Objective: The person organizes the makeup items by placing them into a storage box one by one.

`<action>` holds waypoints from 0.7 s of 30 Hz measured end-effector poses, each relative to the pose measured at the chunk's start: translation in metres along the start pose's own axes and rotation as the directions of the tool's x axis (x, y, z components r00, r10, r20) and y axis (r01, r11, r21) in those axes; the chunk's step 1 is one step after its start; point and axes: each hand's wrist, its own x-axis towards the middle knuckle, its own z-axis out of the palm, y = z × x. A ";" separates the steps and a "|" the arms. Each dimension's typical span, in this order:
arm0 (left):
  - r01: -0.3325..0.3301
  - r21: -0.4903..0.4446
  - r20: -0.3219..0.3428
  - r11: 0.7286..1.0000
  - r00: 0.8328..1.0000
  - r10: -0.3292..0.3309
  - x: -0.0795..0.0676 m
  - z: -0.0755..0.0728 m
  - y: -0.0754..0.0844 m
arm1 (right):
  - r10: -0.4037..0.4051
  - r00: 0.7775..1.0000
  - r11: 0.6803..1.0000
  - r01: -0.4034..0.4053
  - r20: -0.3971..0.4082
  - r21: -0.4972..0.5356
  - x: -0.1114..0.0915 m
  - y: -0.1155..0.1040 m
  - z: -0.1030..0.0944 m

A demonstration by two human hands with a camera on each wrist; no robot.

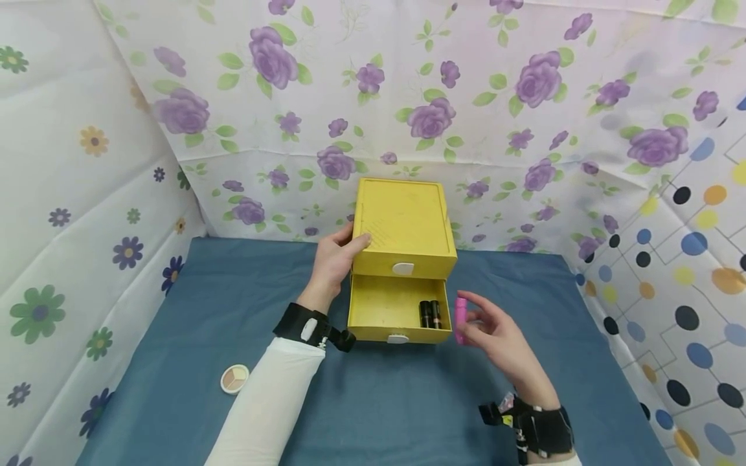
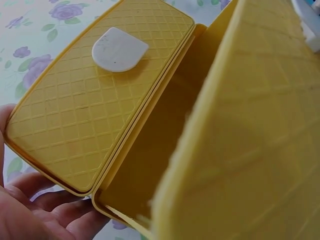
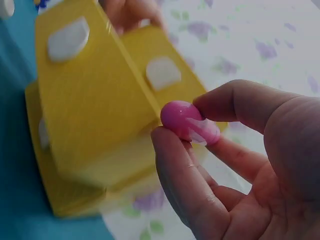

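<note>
Blue cloth (image 1: 373,408) extends before yellow unit (image 1: 402,217); open drawer (image 1: 381,304) holds two dark tubes (image 1: 425,314); right hand (image 1: 495,330) pinches pink tube (image 1: 461,317) near drawer's right edge; left hand (image 1: 335,260) grips unit's left side

can't read a single word, number or brand anywhere here tbh. the pink tube (image 3: 175,117) shows a pale patch in the right wrist view, no clue if it's a label or glare. the white pull tab (image 2: 119,50) on the yellow drawer box (image 2: 75,125) just has tiny specks, nothing legible. any lettering on the black tubes (image 1: 425,314) would be too small to make out.
</note>
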 end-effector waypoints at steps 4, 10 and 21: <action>0.007 0.007 -0.009 1.000 1.000 -0.007 0.000 0.000 0.000 | -0.077 0.996 0.997 0.078 0.035 -0.015 0.012 -0.018 0.014; 0.014 0.013 -0.012 1.000 1.000 -0.013 0.000 0.000 0.000 | -0.126 0.990 0.987 0.132 0.061 -0.095 0.030 -0.033 0.035; 0.021 0.017 -0.026 1.000 0.999 -0.021 0.001 0.001 -0.001 | -0.069 0.991 0.994 0.079 0.118 -0.079 0.058 -0.047 0.072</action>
